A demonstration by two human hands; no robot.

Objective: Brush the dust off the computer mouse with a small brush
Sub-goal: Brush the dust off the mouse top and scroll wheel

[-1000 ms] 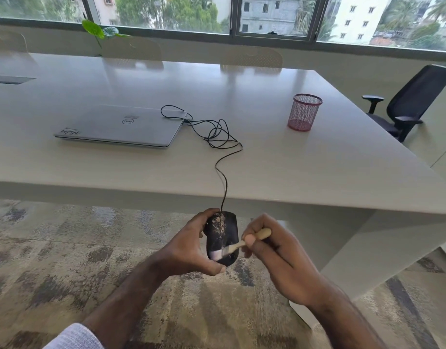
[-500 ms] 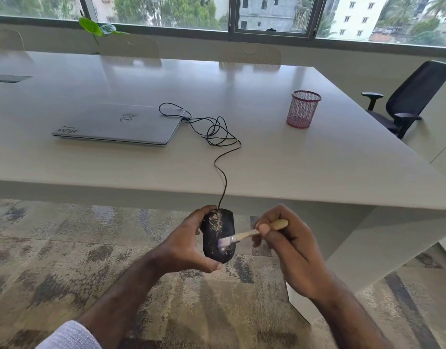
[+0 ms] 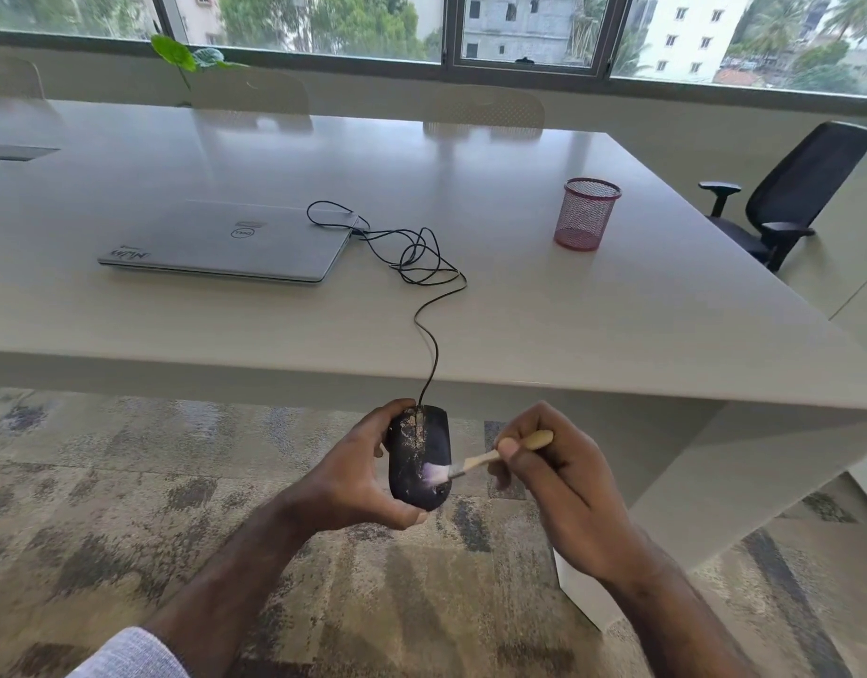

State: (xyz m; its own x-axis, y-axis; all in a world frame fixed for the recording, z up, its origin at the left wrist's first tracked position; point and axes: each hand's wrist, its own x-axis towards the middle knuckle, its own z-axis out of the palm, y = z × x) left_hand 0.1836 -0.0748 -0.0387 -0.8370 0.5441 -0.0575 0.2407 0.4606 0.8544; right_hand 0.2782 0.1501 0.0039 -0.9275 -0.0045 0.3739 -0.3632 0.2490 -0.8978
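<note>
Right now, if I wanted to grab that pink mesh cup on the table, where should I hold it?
Hold the pink mesh cup around its side wall, near the middle, coming from the table's near edge. It stands upright with its open mouth on top, it is round, and nothing stands close beside it, so fingers can probably wrap it easily.

Before you, the table [image 3: 617, 335] carries a laptop [image 3: 226, 244] at left and a mesh cup [image 3: 587, 215] at right, the cable [image 3: 421, 259] coiled between them.
</note>
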